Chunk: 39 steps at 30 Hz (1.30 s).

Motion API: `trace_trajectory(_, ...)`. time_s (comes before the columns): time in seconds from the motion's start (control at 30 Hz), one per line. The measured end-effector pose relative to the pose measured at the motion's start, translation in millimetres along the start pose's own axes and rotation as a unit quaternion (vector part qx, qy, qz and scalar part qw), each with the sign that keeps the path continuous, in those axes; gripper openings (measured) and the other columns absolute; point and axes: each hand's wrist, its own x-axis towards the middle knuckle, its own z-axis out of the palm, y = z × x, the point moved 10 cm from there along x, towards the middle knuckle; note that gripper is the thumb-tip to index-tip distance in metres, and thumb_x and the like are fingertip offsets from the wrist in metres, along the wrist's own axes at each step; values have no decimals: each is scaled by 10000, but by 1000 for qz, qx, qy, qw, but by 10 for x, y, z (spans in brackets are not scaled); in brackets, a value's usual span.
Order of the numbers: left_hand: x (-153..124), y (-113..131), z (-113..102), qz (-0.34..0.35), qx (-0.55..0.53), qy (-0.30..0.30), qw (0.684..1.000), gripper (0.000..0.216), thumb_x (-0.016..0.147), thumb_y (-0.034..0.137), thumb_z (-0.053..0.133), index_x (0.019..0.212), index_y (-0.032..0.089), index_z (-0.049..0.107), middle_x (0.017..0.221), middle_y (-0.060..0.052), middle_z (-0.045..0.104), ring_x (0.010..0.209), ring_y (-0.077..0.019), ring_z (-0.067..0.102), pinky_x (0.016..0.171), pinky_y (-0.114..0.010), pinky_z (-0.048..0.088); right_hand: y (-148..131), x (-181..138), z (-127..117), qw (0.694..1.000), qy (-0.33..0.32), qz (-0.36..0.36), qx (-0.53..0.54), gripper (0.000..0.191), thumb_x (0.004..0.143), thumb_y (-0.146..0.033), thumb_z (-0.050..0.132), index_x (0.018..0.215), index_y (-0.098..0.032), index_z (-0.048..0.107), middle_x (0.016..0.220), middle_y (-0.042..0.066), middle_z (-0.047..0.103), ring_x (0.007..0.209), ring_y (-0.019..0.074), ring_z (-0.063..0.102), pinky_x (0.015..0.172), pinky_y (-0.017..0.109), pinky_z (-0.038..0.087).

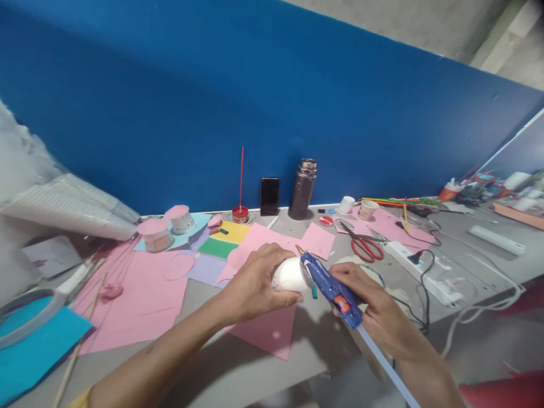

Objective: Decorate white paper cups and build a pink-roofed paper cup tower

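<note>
My left hand (253, 283) is closed round a white paper cup (291, 275), held on its side above the table. My right hand (369, 306) grips a blue hot glue gun (334, 292) with a clear glue stick poking out of its back. The gun's nozzle points at the cup's rim and sits right against it. A pink paper sheet (267, 331) lies on the grey table (221, 368) just under the cup.
Pink, green, yellow and blue paper sheets cover the left side. Two pink-topped cups (157, 233) stand at the back left. Red scissors (365, 246), a power strip (425, 272) with cables, a dark flask (302, 190), a phone (270, 196) and stacked plastic cups (72, 209) are around.
</note>
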Motion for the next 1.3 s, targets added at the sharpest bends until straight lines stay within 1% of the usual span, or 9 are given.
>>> trace_trajectory(0.2,-3,-41,23,-11,-24,-4,1000,481,714,345,878,1158,246,722,1091,-60,657,1068,-293,585,905,-424,473,33,24,-120,997,71,7,-34,206,987,-293,656,1177,-287,735,1188,79,659,1111,234,645,964,311,552)
trace_trajectory(0.3,1,-38,23,-12,-44,-3,999,475,706,322,881,1148,239,725,1086,-62,660,1072,-292,587,915,-422,477,42,36,-63,999,41,13,-11,213,992,-321,651,1180,-281,741,1174,88,671,1085,233,655,927,301,568)
trace_trajectory(0.37,5,-34,16,-16,-64,-1,998,479,694,326,892,1135,233,731,1066,-57,663,1053,-286,595,907,-411,484,54,28,-54,999,31,15,23,230,982,-358,667,1181,-272,747,1168,98,684,1072,244,665,914,308,578)
trace_trajectory(0.43,7,-37,17,-23,-86,-3,996,494,681,351,907,1128,228,737,1059,-54,663,1035,-279,604,904,-400,489,121,-2,-111,996,55,25,66,286,941,-414,723,1180,-260,756,1166,106,703,1082,274,675,941,343,583)
trace_trajectory(0.53,3,-39,34,-33,-119,-9,992,516,657,373,926,1114,218,740,1075,-52,666,1016,-264,616,905,-384,485,363,-95,-141,983,82,74,149,412,902,-509,755,1220,-247,745,1123,112,742,1057,311,709,955,413,600)
trace_trajectory(0.67,-7,-67,57,-53,-192,-14,980,565,653,394,926,1138,210,700,1118,-53,689,994,-244,632,833,-334,490,664,-233,1,957,72,128,249,459,942,-582,681,1226,-225,737,1085,136,777,966,291,756,933,449,624)
trace_trajectory(0.8,-17,-117,43,-68,-281,-13,957,577,648,463,910,1100,188,681,1069,-61,698,965,-240,638,776,-318,507,783,-254,35,926,118,143,328,538,871,-627,747,1224,-222,740,1111,158,780,981,295,751,900,441,631)
trace_trajectory(0.97,-35,-151,12,-74,-366,-11,928,649,636,480,920,1158,187,670,1136,-92,707,992,-267,660,825,-362,526,711,-158,-54,912,170,118,353,509,878,-617,745,1238,-258,716,1123,132,783,922,261,737,809,413,636)
trace_trajectory(1.3,-11,-75,144,-75,-345,-6,935,565,655,460,900,1098,172,700,1024,-53,696,922,-220,640,764,-307,514,735,-262,104,944,136,144,266,430,860,-572,787,1129,-236,787,1052,112,805,930,269,766,906,390,627)
